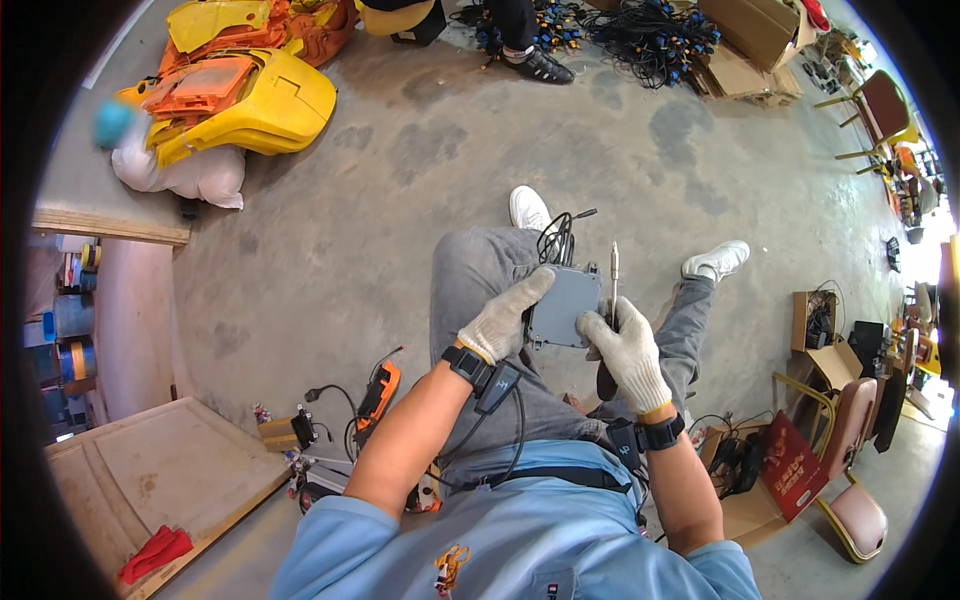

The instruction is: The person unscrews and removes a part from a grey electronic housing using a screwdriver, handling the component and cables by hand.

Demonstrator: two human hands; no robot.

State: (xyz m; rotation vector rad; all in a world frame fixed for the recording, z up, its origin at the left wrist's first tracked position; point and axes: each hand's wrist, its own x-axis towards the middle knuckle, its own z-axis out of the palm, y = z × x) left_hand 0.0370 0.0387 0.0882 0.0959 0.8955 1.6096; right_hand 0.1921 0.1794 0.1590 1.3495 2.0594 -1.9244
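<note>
A flat grey box (562, 308), like an electronics housing, is held over my lap between both hands. A bundled black cable (557, 243) sticks out beyond its far edge. My left hand (507, 315), in a whitish knit glove, grips the box's left side with the thumb on its top face. My right hand (628, 352), gloved the same way, is closed around a screwdriver (615, 268) whose metal shaft points away from me. Its thumb rests at the box's lower right corner. The screwdriver's handle is mostly hidden in the glove.
Left of my legs lie an orange-and-black tool (378, 392) and cables. A wooden board (165, 470) with a red cloth (156, 553) is at lower left. Yellow and orange plastic shells (262, 100) are piled far left. Another person's foot (540, 66) shows ahead. Chairs (850, 425) and cartons stand at right.
</note>
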